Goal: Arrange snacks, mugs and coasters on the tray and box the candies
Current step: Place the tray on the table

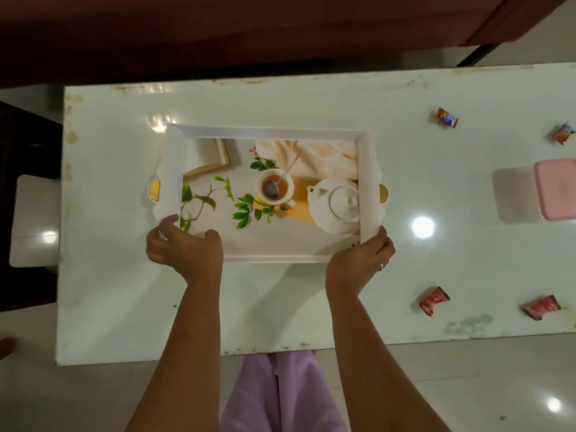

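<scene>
Glossy white table (124,307) w/ worn edges, maroon sofa (218,32) behind, dark furniture (25,135) at left, tiled floor (467,385).

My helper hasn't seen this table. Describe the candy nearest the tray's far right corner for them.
Find the white tray. Just right of its far corner lies a candy. Its red wrapper has a blue patch; the two near-side candies are plain red.

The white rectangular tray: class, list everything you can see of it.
The white rectangular tray has a raised glossy rim, seemingly plastic, and a small gold handle at each short end. Its floor bears a printed picture: teapot, teacup, green leaves. Nothing stands in it. It lies level on the pale glossy table; the left hand and right hand grip its near corners.
</scene>
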Motion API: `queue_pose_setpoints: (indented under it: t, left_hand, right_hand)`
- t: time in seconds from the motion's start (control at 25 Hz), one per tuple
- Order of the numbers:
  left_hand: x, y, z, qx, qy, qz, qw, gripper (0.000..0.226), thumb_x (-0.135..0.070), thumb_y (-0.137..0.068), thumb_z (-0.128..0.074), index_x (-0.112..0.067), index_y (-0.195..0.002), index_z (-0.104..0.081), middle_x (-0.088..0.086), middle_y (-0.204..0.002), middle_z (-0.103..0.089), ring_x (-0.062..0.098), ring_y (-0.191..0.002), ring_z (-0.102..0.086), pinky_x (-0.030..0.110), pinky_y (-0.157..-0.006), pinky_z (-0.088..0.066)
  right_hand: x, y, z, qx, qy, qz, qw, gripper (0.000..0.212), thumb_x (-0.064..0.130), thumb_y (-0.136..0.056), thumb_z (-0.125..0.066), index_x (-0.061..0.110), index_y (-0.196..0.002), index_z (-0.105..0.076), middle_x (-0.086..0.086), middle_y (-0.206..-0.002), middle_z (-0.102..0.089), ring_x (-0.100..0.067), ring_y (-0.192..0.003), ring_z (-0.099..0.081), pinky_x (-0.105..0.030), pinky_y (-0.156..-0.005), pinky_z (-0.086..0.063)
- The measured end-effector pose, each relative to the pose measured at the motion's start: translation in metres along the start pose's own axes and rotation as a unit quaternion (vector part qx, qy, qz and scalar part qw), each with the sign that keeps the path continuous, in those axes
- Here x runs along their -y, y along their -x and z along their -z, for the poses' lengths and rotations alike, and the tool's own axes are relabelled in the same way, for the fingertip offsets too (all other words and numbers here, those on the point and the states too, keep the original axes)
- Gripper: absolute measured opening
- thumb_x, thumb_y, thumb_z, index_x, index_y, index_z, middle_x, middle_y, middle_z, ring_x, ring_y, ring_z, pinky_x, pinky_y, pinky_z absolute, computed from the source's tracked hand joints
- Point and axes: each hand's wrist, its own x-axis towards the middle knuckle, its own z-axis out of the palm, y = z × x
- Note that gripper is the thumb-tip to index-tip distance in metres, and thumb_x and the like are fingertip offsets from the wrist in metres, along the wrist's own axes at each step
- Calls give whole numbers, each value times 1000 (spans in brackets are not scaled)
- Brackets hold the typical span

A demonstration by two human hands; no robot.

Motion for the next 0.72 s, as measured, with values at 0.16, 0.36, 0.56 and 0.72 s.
queue_pose_setpoints:
  t: [0.16, 0.36, 0.56, 0.72]
  left_hand:
    - [10, -22, 13, -23, 0, 8, 1000, 58, -5, -69, -68, -3, -123, -46, 23, -137, -37, 36, -130, -28, 31, -101, -32]
    - [37, -44, 29, -47, 3, 38, 998, 57, -6, -69, -68, -2, -122, -47, 23, -136, -38, 36, -130, -28, 28, -99, -33]
    - [62, -69, 44, -43, -2, 53, 998, 58, -7, -70, -70, -2, -123, -47, 23, -135, -38, 36, -130, -29, 30, -101, -32]
    - [80, -75, 50, 4, -10, 55, 998, 60, -6, -71, -69, 1, -125, -44, 25, -137, -37, 39, -130, -28, 36, -105, -26]
  right_hand:
    - [13, 23, -10, 19, -9, 11, 1000, 58, -16, -83, -48, 3, -136, -35, -19, -132, -38, -33, -117, -44, -38, -97, -43]
    - [28, 49, -28, 32, -12, 46, 998, 58, -15, -83, -49, 4, -136, -36, -18, -132, -39, -30, -117, -45, -20, -92, -35]
    - [37, 80, -43, 40, 0, 58, 998, 60, -15, -83, -51, 5, -137, -35, -18, -131, -39, -30, -115, -45, -29, -96, -40]
    - [37, 96, -52, 43, 1, 60, 997, 60, -16, -84, -45, 5, -139, -30, -17, -134, -35, -32, -116, -44, -24, -93, -37]
